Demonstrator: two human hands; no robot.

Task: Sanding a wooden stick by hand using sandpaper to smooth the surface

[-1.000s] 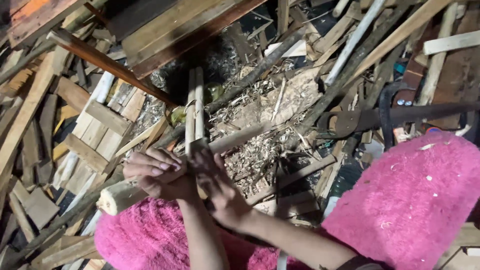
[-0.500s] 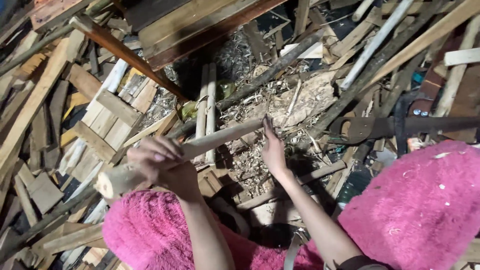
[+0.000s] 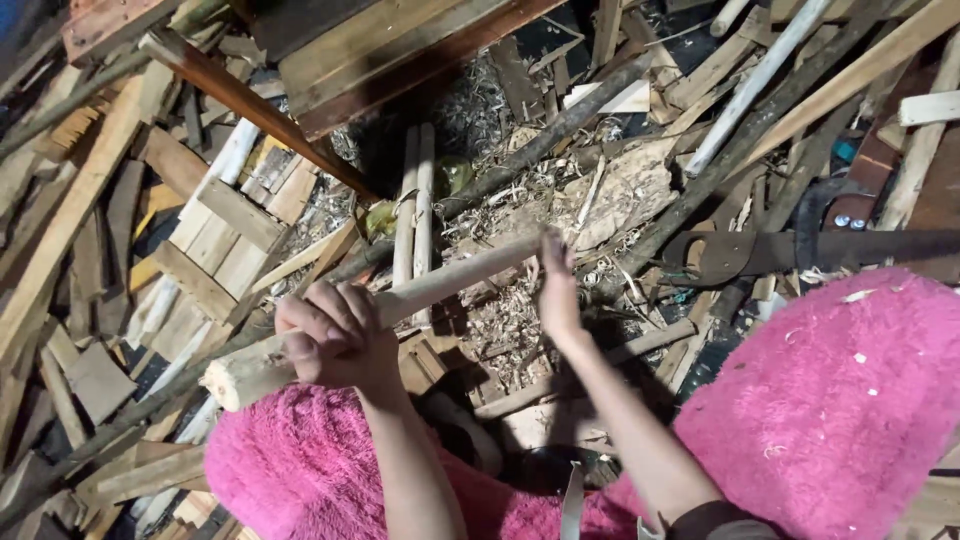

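Since the earlier frame the right hand (image 3: 557, 290) has slid from beside the left out to the far tip of the wooden stick (image 3: 385, 310), and the stick now lies a little lower across the lap. The left hand (image 3: 335, 340) has its grip clamped round the stick near the thick, rough-cut end; the right hand's fingers rest against the thin end, though whether they close on it cannot be told. The stick is pale, peeled and round, tapering from left to right, and tilts up to the right above pink fleece knees (image 3: 820, 400). Room is tight: scrap planks (image 3: 215, 250) crowd the left, two upright pale rods (image 3: 415, 200) stand just behind the stick, and shavings (image 3: 500, 310) lie beneath. A dark handsaw (image 3: 800, 250) lies right, well apart.
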